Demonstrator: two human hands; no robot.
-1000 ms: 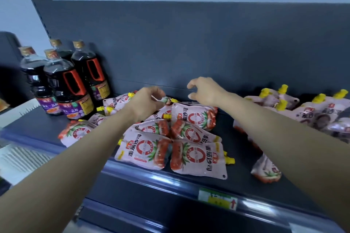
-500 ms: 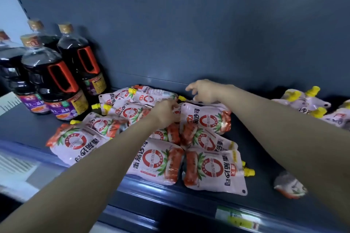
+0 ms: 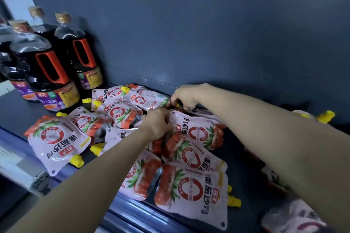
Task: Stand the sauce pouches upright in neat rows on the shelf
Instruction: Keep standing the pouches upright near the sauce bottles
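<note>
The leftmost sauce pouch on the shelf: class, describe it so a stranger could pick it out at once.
Find the tall dark sauce bottles with orange handles at the dark shelf's left end. Before them lies a flat pink pouch printed with a red ring. It is the leftmost, one corner overhanging the shelf's front edge.

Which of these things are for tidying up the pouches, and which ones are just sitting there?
For the job:
- sauce pouches, lying flat in a heap
- shelf under them
- left hand and right hand, fingers curled on pouches at the back of the heap

Just sitting there:
- dark sauce bottles, standing at the left
</note>
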